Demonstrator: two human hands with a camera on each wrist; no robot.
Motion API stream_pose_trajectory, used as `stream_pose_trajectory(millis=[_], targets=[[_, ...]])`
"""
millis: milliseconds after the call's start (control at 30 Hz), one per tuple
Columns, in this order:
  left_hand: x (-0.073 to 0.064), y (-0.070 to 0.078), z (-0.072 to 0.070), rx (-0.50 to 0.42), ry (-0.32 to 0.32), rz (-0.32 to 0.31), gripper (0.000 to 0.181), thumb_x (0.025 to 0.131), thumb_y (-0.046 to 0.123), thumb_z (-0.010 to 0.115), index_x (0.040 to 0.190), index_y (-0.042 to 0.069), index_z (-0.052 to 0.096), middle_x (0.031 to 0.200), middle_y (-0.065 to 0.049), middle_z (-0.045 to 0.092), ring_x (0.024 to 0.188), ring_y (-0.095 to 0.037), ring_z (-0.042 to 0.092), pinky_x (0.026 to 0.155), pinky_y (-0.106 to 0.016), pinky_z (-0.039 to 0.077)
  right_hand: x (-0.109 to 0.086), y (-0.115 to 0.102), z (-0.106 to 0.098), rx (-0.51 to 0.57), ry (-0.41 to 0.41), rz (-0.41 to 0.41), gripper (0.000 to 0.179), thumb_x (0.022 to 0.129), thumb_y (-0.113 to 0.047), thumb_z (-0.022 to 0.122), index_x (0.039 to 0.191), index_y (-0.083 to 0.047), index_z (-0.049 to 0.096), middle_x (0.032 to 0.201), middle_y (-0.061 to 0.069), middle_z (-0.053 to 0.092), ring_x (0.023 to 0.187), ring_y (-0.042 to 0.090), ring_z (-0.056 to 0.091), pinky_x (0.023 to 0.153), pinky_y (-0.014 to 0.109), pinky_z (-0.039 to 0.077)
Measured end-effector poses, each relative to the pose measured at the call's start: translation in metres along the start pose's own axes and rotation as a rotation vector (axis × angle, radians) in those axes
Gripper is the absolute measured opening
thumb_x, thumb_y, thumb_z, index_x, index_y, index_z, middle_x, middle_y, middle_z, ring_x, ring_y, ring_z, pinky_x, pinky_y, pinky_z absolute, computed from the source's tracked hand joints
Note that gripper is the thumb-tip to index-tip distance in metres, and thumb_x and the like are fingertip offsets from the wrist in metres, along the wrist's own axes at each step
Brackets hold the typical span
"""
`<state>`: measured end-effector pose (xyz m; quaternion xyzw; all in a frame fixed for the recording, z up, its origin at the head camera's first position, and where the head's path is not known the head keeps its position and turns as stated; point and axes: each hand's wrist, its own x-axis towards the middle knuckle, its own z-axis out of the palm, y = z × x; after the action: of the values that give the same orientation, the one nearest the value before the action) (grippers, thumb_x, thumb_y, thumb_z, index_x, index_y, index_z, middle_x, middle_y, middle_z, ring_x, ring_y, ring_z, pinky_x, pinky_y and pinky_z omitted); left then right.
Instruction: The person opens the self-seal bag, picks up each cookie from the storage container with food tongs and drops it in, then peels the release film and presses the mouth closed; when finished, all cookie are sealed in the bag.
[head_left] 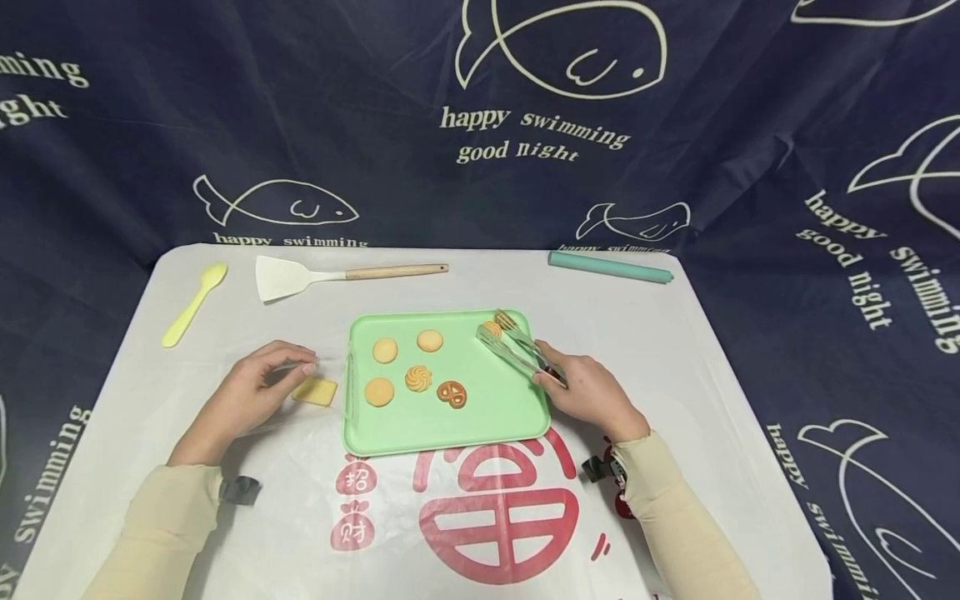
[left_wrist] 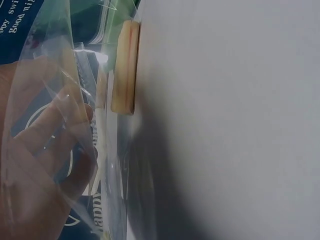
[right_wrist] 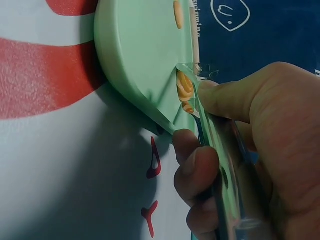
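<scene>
My left hand (head_left: 251, 387) holds a clear plastic bag (left_wrist: 82, 55) left of the green tray (head_left: 480, 421); the film covers the fingers in the left wrist view. Inside or beneath the bag lies a rectangular sandwich biscuit (head_left: 315, 392); which one, I cannot tell. My right hand (head_left: 588, 387) grips tongs (head_left: 517, 354) over the tray's right side. Their slotted heads stand either side of a swirl cookie (head_left: 492, 328) near the far right corner. Three round cookies (head_left: 385, 350), another swirl cookie (head_left: 418, 379) and a pretzel cookie (head_left: 452, 394) lie on the tray.
At the back left rests a white spatula (head_left: 281, 279) with a wooden handle, beside a yellow spoon (head_left: 195, 304). A teal rod-shaped thing (head_left: 611, 267) lies at the back right. Dark printed cloth (head_left: 420, 200) hangs behind the white table (head_left: 300, 517).
</scene>
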<state>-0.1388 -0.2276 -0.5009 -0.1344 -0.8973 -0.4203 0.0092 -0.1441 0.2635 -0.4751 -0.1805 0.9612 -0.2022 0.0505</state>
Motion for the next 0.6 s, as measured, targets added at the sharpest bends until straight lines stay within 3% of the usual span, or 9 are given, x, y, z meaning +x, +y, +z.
stream_pose_trajectory(millis=[333,600], targets=[[-0.0009,0.0004,0.0002,-0.004,-0.005,-0.008,0.021,0.101,0.029,0.066,0.110,0.012,0.073,0.117,-0.004,0.067,0.118,-0.034,0.059,0.102,-0.060,0.046,-0.0017,-0.0011,0.0021,0.013,-0.021,-0.018,0.059,0.101,-0.032,0.065,0.150,-0.005,0.047,0.135,0.019,0.061,0.117,0.032,0.064,0.092,0.051,0.055],[-0.0020,0.0008,0.0006,-0.014,0.008,-0.004,0.018,0.100,0.026,0.068,0.109,0.011,0.074,0.116,-0.004,0.068,0.117,-0.032,0.060,0.103,-0.059,0.045,-0.0023,-0.0041,0.0046,0.049,-0.012,-0.040,0.060,0.100,-0.033,0.066,0.151,-0.006,0.048,0.134,0.018,0.062,0.110,0.024,0.065,0.087,0.045,0.056]])
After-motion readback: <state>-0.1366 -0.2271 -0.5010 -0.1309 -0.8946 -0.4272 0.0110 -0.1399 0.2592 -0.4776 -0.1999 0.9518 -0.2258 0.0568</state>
